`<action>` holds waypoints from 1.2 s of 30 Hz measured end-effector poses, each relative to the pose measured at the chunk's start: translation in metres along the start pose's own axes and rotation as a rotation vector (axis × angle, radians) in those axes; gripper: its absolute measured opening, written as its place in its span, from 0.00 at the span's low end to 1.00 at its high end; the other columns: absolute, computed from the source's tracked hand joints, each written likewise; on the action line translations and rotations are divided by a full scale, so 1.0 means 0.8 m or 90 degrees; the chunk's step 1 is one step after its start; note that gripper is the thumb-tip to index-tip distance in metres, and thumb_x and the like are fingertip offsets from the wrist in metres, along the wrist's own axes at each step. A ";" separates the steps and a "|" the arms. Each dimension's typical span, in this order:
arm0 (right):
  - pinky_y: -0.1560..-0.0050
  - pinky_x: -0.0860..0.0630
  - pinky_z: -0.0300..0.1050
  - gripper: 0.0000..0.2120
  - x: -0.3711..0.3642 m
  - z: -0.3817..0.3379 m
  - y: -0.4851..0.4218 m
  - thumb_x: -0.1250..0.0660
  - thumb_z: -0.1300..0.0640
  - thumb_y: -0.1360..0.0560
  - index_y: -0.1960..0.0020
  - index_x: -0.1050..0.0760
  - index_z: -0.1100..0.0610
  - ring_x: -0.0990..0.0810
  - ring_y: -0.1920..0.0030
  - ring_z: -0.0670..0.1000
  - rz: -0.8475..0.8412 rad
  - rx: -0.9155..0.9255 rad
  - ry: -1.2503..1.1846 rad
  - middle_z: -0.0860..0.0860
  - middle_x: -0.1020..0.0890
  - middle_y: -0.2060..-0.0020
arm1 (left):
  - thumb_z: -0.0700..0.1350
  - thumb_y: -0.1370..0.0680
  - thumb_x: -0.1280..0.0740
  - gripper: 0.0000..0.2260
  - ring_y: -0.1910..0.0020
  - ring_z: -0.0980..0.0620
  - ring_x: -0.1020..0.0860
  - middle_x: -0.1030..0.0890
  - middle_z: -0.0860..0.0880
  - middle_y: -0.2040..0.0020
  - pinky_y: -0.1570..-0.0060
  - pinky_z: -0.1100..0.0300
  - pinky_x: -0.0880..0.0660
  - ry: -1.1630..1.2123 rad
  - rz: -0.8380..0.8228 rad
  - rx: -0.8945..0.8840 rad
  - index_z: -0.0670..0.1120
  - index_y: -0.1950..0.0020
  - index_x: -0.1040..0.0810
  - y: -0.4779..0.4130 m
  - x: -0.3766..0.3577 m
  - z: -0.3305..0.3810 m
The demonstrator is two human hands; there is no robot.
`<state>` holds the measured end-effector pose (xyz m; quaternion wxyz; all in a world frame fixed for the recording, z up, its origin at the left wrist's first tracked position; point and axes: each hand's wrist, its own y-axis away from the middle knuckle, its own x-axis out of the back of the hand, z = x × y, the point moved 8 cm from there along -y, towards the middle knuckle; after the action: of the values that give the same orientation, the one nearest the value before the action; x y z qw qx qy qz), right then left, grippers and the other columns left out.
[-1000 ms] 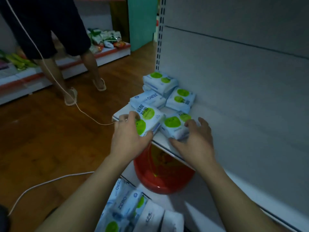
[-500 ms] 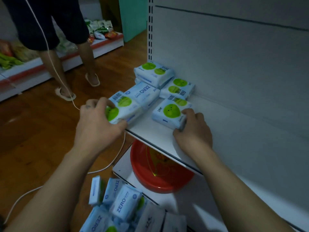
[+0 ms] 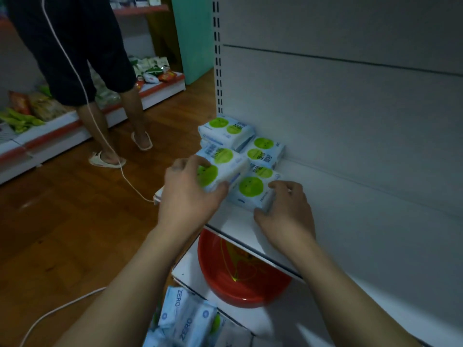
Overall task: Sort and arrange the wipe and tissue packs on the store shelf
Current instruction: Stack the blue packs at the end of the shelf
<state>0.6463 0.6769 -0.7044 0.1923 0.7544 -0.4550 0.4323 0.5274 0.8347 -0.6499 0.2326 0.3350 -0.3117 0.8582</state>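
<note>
The left hand [image 3: 190,194] grips the left-hand pack [image 3: 221,169], a white wipe pack with green circles. Its fingers curl over the pack's near left end and its thumb presses the near right edge. The pack sits tilted at the front left corner of the white shelf [image 3: 235,225]; whether it rests on anything beneath cannot be told. Just beside it to the right, touching or nearly so, the right-hand pack [image 3: 251,187] lies flat on the shelf with its green smiling circle facing up. The right hand [image 3: 285,214] holds this pack at its near right corner, the fingers bent over the top and right side and the thumb at the near edge. Both packs lie just ahead of the hands, between them and the rear packs. Behind them, the wall-side pack [image 3: 264,152] lies against the grey back panel [image 3: 350,121], and the top stacked pack [image 3: 225,130] crowns a small stack at the shelf's far left end. Below the shelf a red basin [image 3: 240,284] sits on the lower shelf, and blue "ZERO" packs [image 3: 185,319] are heaped at the bottom edge of the view. A white cable [image 3: 105,141] trails across the wooden floor [image 3: 62,221], near another person's legs [image 3: 105,116] in sandals.
</note>
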 end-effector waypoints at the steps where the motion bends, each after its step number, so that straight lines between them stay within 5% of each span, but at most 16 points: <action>1: 0.36 0.33 0.47 0.28 0.005 0.004 -0.001 0.30 0.50 0.30 0.32 0.34 0.51 0.33 0.33 0.53 0.002 -0.006 -0.008 0.51 0.36 0.33 | 0.56 0.31 0.26 0.22 0.39 0.45 0.30 0.27 0.45 0.41 0.48 0.56 0.31 0.008 -0.009 -0.008 0.50 0.40 0.26 -0.006 -0.014 0.013; 6: 0.36 0.36 0.45 0.28 0.014 0.017 0.002 0.31 0.49 0.28 0.31 0.35 0.50 0.35 0.33 0.53 -0.019 0.021 -0.007 0.51 0.37 0.32 | 0.55 0.28 0.28 0.19 0.37 0.42 0.30 0.30 0.44 0.35 0.45 0.52 0.30 0.035 0.028 -0.013 0.48 0.44 0.26 -0.055 -0.074 0.075; 11: 0.38 0.37 0.46 0.24 0.018 0.031 -0.003 0.34 0.49 0.27 0.33 0.35 0.49 0.34 0.35 0.53 -0.079 0.062 0.020 0.50 0.35 0.35 | 0.60 0.25 0.33 0.26 0.22 0.44 0.51 0.43 0.41 0.22 0.32 0.43 0.38 -0.113 -0.184 -0.047 0.50 0.31 0.30 -0.078 -0.143 0.093; 17: 0.41 0.36 0.48 0.21 0.040 0.008 0.000 0.33 0.49 0.28 0.37 0.30 0.51 0.30 0.38 0.55 0.002 0.104 0.043 0.52 0.29 0.39 | 0.57 0.28 0.36 0.23 0.35 0.37 0.30 0.25 0.40 0.36 0.41 0.44 0.30 -0.100 -0.023 -0.129 0.46 0.37 0.24 -0.030 -0.041 0.040; 21: 0.54 0.25 0.50 0.13 0.049 -0.052 0.045 0.31 0.54 0.33 0.50 0.24 0.56 0.21 0.55 0.56 0.137 0.280 -0.105 0.53 0.22 0.54 | 0.53 0.26 0.35 0.17 0.43 0.39 0.28 0.24 0.43 0.44 0.47 0.46 0.28 -0.154 0.002 -0.066 0.46 0.41 0.24 0.025 0.011 -0.055; 24: 0.58 0.24 0.47 0.09 0.012 -0.096 0.094 0.33 0.54 0.29 0.50 0.25 0.53 0.22 0.59 0.51 0.047 0.391 -0.121 0.48 0.22 0.57 | 0.49 0.25 0.31 0.13 0.44 0.41 0.28 0.24 0.44 0.45 0.46 0.48 0.29 -0.210 -0.050 -0.007 0.46 0.43 0.24 0.077 0.021 -0.140; 27: 0.61 0.24 0.46 0.08 -0.052 -0.117 0.139 0.35 0.51 0.27 0.49 0.25 0.50 0.21 0.58 0.51 -0.077 0.457 -0.046 0.46 0.23 0.57 | 0.53 0.25 0.31 0.18 0.40 0.42 0.29 0.25 0.43 0.40 0.43 0.49 0.28 -0.271 -0.231 0.149 0.47 0.38 0.27 0.134 0.006 -0.241; 30: 0.54 0.25 0.49 0.14 -0.141 -0.117 0.171 0.38 0.48 0.24 0.41 0.29 0.49 0.21 0.50 0.54 -0.270 0.418 0.059 0.47 0.23 0.49 | 0.57 0.25 0.33 0.24 0.36 0.41 0.29 0.27 0.42 0.37 0.39 0.49 0.29 -0.292 -0.393 0.291 0.48 0.33 0.30 0.197 -0.014 -0.331; 33: 0.49 0.29 0.48 0.23 -0.242 -0.097 0.191 0.37 0.47 0.25 0.32 0.35 0.50 0.24 0.43 0.57 -0.450 0.332 0.218 0.52 0.28 0.39 | 0.57 0.25 0.34 0.26 0.35 0.39 0.28 0.27 0.41 0.35 0.38 0.48 0.28 -0.255 -0.448 0.398 0.49 0.31 0.33 0.253 -0.041 -0.398; 36: 0.42 0.30 0.50 0.27 -0.337 -0.066 0.200 0.34 0.46 0.27 0.31 0.36 0.51 0.29 0.38 0.59 -0.571 0.281 0.367 0.57 0.31 0.36 | 0.59 0.26 0.36 0.27 0.34 0.40 0.29 0.27 0.43 0.34 0.37 0.49 0.30 -0.273 -0.482 0.369 0.53 0.29 0.36 0.282 -0.082 -0.437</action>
<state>0.4274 0.7711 -0.9148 0.3111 0.7474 0.0815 0.5813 0.2836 0.9064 -0.9860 0.3553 0.6431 0.0406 0.6772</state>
